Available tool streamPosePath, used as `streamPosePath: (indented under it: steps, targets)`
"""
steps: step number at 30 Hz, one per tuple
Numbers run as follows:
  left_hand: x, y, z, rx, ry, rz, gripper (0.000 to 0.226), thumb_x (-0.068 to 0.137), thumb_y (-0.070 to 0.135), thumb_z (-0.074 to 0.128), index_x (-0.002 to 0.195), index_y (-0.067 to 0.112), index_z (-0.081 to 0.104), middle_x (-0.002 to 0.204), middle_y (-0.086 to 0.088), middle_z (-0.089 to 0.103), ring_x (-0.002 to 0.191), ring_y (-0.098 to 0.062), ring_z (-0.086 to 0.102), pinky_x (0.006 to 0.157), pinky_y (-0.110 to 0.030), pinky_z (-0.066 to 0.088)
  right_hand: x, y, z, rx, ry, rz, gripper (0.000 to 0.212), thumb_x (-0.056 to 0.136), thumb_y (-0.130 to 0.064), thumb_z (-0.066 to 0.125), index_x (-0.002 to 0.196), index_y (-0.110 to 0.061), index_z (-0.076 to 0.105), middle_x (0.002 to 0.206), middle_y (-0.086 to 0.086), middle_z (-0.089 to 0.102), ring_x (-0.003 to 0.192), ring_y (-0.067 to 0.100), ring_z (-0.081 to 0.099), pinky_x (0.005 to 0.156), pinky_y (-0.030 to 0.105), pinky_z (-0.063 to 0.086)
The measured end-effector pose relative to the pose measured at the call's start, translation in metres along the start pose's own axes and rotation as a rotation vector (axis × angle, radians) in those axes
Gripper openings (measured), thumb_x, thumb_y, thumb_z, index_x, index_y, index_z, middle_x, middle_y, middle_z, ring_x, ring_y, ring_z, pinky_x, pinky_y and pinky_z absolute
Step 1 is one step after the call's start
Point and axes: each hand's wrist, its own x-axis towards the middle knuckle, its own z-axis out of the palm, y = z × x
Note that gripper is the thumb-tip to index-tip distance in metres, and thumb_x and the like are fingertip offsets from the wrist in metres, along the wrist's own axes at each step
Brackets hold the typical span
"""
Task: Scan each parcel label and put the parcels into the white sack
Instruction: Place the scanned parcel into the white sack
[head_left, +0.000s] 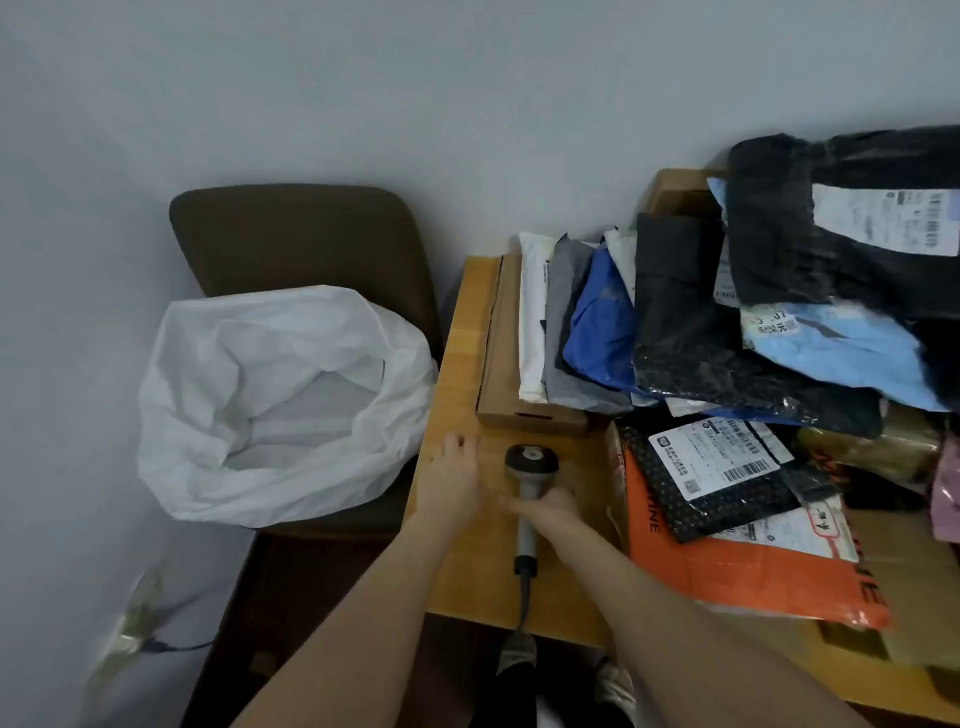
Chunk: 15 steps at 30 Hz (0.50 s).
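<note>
Far to the left of my left hand, the white sack sits on the seat of a brown padded chair. It is crinkled woven plastic with its mouth slumped wide open, and I see only its own pale folds inside. Its right side comes just beside the left edge of the wooden table, and that edge runs close along the outside of my left hand.

That hand lies flat on the bare wood with its fingers straight, holding nothing. Between my two hands is an open strip of tabletop. The scanner lies there, its dark rounded head pointing away from me and its cable trailing off the near edge. My right hand is curled over its grey handle.

Beyond both hands a flat cardboard box lies along the table. To the right of my right hand the parcels are heaped:
- A black dotted mailer lies label up on a glossy orange bag.
- Behind these, white, grey, blue and black soft bags overlap.
- A large black bag tops the pile.
</note>
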Motion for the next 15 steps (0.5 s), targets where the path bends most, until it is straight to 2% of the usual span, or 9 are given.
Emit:
streamPosePath:
  steps: [2, 8, 12, 15]
  targets:
    - [0.003, -0.001, 0.001, -0.017, -0.028, -0.019, 0.053, 0.090, 0.021, 0.053, 0.140, 0.014, 0.035, 0.133, -0.008, 0.040, 0.116, -0.024, 0.046, 0.089, -0.030, 0.043, 0.000, -0.003, 0.001, 0.016, -0.025, 0.014, 0.076, 0.079, -0.039, 0.078, 0.132, 0.002, 0.042, 0.131, 0.015, 0.054, 0.120, 0.031, 0.054, 0.083, 0.033, 0.045]
    - [0.007, -0.001, 0.006, -0.033, -0.015, -0.017, 0.052, 0.091, 0.018, 0.051, 0.140, 0.014, 0.034, 0.133, -0.008, 0.040, 0.114, -0.023, 0.048, 0.088, -0.029, 0.044, 0.003, -0.007, 0.002, 0.005, -0.045, 0.019, 0.043, 0.091, -0.017, 0.066, 0.126, 0.000, 0.046, 0.125, 0.016, 0.054, 0.121, 0.031, 0.053, 0.090, 0.034, 0.046]
    - [0.008, -0.001, 0.001, -0.025, 0.037, -0.015, 0.048, 0.092, 0.018, 0.050, 0.137, 0.015, 0.036, 0.131, -0.006, 0.042, 0.111, -0.021, 0.050, 0.084, -0.025, 0.043, 0.001, -0.005, -0.004, -0.006, -0.028, 0.011, 0.014, 0.088, -0.005, 0.060, 0.100, -0.005, 0.052, 0.098, 0.012, 0.056, 0.097, 0.029, 0.060, 0.085, 0.037, 0.053]
    - [0.011, -0.003, -0.008, -0.012, 0.059, -0.019, 0.046, 0.091, 0.017, 0.050, 0.136, 0.013, 0.038, 0.130, -0.006, 0.043, 0.110, -0.022, 0.050, 0.084, -0.027, 0.043, -0.010, -0.012, -0.014, 0.051, -0.001, -0.012, 0.010, 0.084, -0.001, 0.058, 0.081, -0.008, 0.052, 0.078, 0.011, 0.057, 0.070, 0.025, 0.061, 0.066, 0.034, 0.055]
